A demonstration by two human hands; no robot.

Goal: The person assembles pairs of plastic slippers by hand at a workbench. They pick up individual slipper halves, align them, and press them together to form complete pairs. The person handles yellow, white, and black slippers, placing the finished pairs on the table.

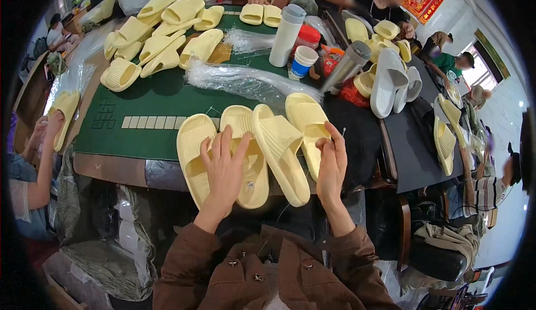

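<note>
Four pale yellow slide slippers stand side by side at the table's near edge, toes pointing away from me. My left hand point(224, 167) has its fingers spread over the two left ones, the outer left slipper point(192, 137) and its neighbour point(254, 181). The third slipper point(279, 142) tilts and overlaps the one beside it. At the rightmost slipper point(306, 114), my right hand point(333, 162) rests against the side with fingers stretched upward. Whether its fingertips press on the slipper is hard to make out.
Many yellow slippers point(162, 42) are heaped at the far left of the green mat point(123, 142). Clear plastic bags point(245, 81), a white bottle point(287, 36) and a blue-white tub point(303, 62) stand behind. Grey slippers point(385, 81) lie right. Other people work around the table.
</note>
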